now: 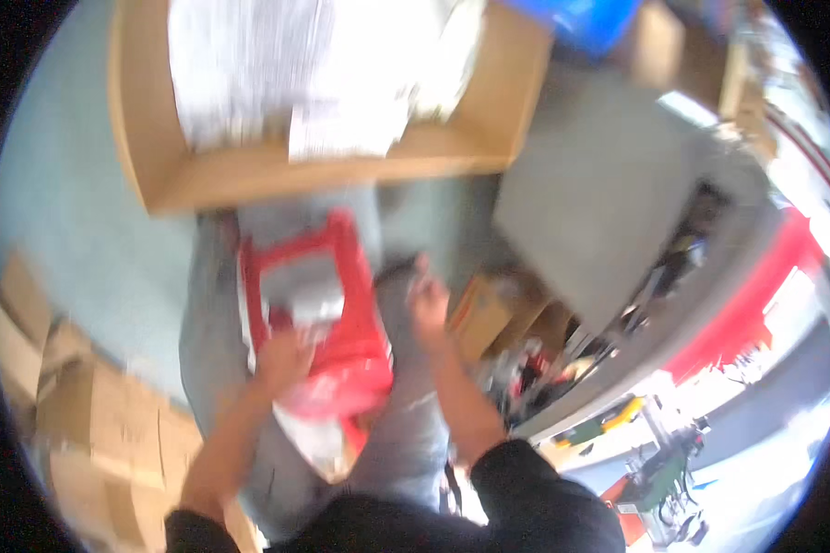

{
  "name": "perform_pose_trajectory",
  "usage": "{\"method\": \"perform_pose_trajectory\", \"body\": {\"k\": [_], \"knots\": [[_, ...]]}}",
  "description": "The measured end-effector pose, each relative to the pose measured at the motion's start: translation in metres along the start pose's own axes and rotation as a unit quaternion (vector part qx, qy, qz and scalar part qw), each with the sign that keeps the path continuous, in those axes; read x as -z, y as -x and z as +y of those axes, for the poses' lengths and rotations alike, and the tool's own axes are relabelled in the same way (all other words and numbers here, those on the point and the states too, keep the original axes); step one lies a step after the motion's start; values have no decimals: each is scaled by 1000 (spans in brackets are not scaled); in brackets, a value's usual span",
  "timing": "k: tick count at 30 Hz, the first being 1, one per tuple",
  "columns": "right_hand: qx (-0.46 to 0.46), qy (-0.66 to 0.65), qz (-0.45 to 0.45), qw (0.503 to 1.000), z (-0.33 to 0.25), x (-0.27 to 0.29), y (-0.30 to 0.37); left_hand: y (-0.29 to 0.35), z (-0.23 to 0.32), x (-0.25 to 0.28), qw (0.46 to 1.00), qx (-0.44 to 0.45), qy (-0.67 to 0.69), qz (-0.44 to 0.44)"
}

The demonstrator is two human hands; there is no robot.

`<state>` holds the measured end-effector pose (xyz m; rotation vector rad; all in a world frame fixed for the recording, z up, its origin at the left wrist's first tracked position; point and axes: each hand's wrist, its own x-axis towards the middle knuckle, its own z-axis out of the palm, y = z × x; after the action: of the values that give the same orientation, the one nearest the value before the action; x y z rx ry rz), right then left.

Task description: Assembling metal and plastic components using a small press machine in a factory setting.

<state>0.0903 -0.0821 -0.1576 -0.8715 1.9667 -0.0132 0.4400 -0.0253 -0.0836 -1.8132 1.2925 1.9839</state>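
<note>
On my lap rests a red package (pixel 364 304) with a pale, see-through-looking panel and a crumpled, shiny lower end. My left hand (pixel 288 358) lies on its left side, near the panel's lower edge. Its fingers are smeared by motion, so their grip does not show. To the right of the package, my right hand (pixel 428 300) is raised apart from it, fingers bent. A dark, slim shape shows beside those fingers; blur hides what it is and whether I hold it.
Ahead stands a wide, open cardboard box (pixel 341 175) with white printed sheets inside. Cardboard boxes (pixel 111 415) are stacked at left. A grey panel (pixel 599 184) and a cluttered workbench (pixel 710 304) lie to the right. A blue object (pixel 581 23) is at the top.
</note>
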Motion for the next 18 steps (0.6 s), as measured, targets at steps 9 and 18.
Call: {"method": "perform_pose_trajectory", "body": {"k": [9,18], "knots": [[263,-98,57,958,-360,11,96,208,86,99,955,-177,-235,-25],[601,-170,517,585,-851,311,55,152,42,67,900,-316,-276,118]]}}
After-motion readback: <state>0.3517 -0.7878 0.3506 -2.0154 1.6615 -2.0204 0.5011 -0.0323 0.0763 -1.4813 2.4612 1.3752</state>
